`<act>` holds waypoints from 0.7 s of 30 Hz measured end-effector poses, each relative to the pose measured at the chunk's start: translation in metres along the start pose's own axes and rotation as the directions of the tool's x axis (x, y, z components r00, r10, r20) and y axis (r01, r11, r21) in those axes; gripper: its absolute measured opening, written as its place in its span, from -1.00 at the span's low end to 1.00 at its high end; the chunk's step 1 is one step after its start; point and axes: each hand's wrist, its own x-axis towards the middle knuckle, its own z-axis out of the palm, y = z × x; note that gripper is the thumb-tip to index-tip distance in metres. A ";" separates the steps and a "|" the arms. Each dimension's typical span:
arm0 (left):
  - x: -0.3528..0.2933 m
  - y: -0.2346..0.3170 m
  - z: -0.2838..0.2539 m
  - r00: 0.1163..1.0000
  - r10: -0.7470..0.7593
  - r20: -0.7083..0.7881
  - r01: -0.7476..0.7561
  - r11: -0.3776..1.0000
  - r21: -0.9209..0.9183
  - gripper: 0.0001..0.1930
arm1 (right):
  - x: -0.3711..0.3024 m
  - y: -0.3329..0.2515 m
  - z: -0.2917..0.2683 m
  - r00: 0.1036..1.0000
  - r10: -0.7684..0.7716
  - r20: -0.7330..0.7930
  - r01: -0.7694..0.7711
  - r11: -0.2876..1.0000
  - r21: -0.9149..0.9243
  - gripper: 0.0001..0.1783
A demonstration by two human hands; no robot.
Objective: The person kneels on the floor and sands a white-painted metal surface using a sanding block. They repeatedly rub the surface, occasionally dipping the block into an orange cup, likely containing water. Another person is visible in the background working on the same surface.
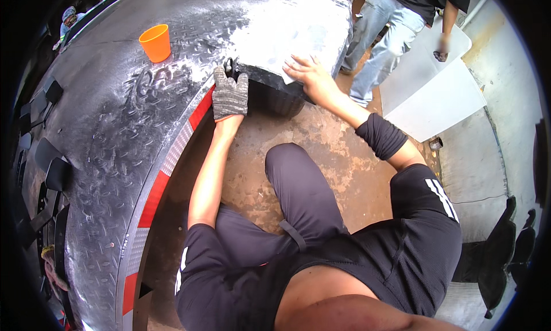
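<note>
My left hand [230,95], in a grey knit glove with an orange cuff, is at the edge of a black tread-plate deck [109,159]. Its fingers close around a small dark piece [230,67] that I cannot make out. To the right, my bare right hand [313,78] lies with fingers stretched out on a whitish, powdery panel [293,32], near the panel's front edge. A pale patch beneath its palm is too bright to tell apart from the panel. Red and silver reflective tape [154,199] runs along the deck's curved edge.
An orange cup [155,44] stands on the deck beyond my left hand. Behind the panel, a person in jeans [381,38] stands near a white bin-like box [433,95]. Under the panel is a dark tyre [281,101]. Black brackets [51,164] line the far left.
</note>
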 end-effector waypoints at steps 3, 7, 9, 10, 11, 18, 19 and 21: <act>0.005 0.003 -0.007 0.999 -0.046 -0.013 0.046 0.998 -0.048 -0.68 | 0.040 0.018 -0.026 0.889 0.366 0.274 -0.450 0.804 0.388 -0.57; 0.008 0.054 -0.008 0.972 -0.236 0.017 0.233 0.944 -0.232 -0.38 | -0.011 0.014 0.016 0.989 0.151 -0.006 -0.150 0.984 -0.097 -0.52; 0.013 0.027 -0.015 0.977 -0.208 -0.036 0.201 0.970 -0.138 -0.45 | -0.002 -0.004 0.007 0.999 0.014 0.043 -0.016 0.999 0.045 -0.48; 0.014 0.008 -0.018 0.998 0.053 -0.026 -0.041 0.945 0.325 -0.50 | 0.016 0.002 0.000 0.996 0.086 0.033 -0.090 0.980 0.177 -0.52; 0.013 -0.006 -0.017 0.952 0.287 0.111 -0.281 0.663 0.694 -0.54 | 0.033 0.015 -0.008 0.982 0.180 0.065 -0.190 0.955 0.229 -0.58; 0.005 0.025 -0.021 0.998 -0.018 0.052 0.000 0.946 0.324 -0.69 | 0.003 0.008 0.003 0.998 0.022 0.059 -0.031 0.986 0.164 -0.60; 0.005 0.014 -0.022 0.953 0.174 0.248 -0.299 0.669 0.680 -0.63 | 0.011 0.016 -0.005 0.977 0.177 0.122 -0.204 0.941 0.270 -0.66; 0.009 0.026 -0.011 0.992 0.129 0.004 -0.118 0.892 0.437 -0.43 | 0.015 0.036 -0.008 0.955 0.295 -0.026 -0.280 0.929 0.242 -0.64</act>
